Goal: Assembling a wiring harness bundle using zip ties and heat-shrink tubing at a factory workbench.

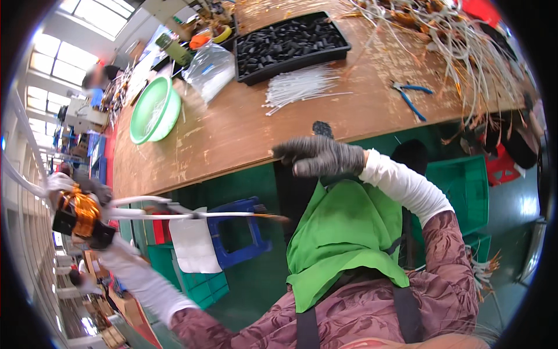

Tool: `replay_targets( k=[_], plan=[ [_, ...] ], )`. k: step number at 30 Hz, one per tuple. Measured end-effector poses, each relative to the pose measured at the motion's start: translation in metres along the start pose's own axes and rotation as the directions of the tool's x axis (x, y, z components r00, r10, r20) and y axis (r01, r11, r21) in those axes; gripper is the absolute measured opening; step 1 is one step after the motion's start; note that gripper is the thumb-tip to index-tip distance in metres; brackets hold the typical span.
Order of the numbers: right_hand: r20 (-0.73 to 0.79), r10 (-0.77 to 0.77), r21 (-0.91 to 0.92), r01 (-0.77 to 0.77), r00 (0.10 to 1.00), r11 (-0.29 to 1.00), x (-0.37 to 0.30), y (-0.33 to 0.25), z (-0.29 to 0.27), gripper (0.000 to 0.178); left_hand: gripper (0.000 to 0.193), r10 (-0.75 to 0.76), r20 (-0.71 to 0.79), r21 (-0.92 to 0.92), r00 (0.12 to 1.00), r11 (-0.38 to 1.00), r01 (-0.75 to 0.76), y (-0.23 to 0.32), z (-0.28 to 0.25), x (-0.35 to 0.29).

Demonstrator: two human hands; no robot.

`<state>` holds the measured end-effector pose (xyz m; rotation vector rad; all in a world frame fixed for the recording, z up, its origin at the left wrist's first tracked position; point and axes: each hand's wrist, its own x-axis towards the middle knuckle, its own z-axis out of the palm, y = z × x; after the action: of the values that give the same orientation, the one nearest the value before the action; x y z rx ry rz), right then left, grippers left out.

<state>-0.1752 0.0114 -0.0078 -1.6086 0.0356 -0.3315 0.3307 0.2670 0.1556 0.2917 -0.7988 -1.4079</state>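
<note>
Far out to the left, my left hand (pixel 100 191), in a dark glove and blurred, is closed on a copper-wound coil (pixel 85 210) with black end parts. White cables (pixel 174 214) trail from it to the right, one ending in bare copper strands. My right hand (pixel 322 157), in a grey glove, hovers at the table's near edge with its fingers stretched toward the left and nothing visible in them. Beyond it on the wooden table (pixel 232 134) lie a bundle of white cable ties (pixel 302 87) and blue-handled pliers (pixel 414 99).
A black tray (pixel 247 76) of small black sleeves stands at the back, beside a clear plastic bag (pixel 210 70) and a light green bowl (pixel 170 116). White cables with copper ends (pixel 474 70) are heaped at far right. Below are a blue stool (pixel 241 250) and green crates (pixel 465 192).
</note>
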Motion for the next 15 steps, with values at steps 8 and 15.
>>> replay_targets(
  k=[8, 15],
  plan=[
    [-0.426, -0.026, -0.480, -0.202, 0.904, 0.854, -0.033, 0.024, -0.032, 0.036, 0.071, -0.415, -0.101, 0.637, 0.904, 0.671, 0.379, -0.156, 0.024, 0.181],
    [-0.355, -0.007, -0.901, -0.341, 0.935, 0.268, -0.003, 0.088, -0.063, 0.022, 0.069, -0.649, -0.184, 0.688, 0.738, 0.452, 0.568, -0.309, 0.020, 0.191]
  ],
)
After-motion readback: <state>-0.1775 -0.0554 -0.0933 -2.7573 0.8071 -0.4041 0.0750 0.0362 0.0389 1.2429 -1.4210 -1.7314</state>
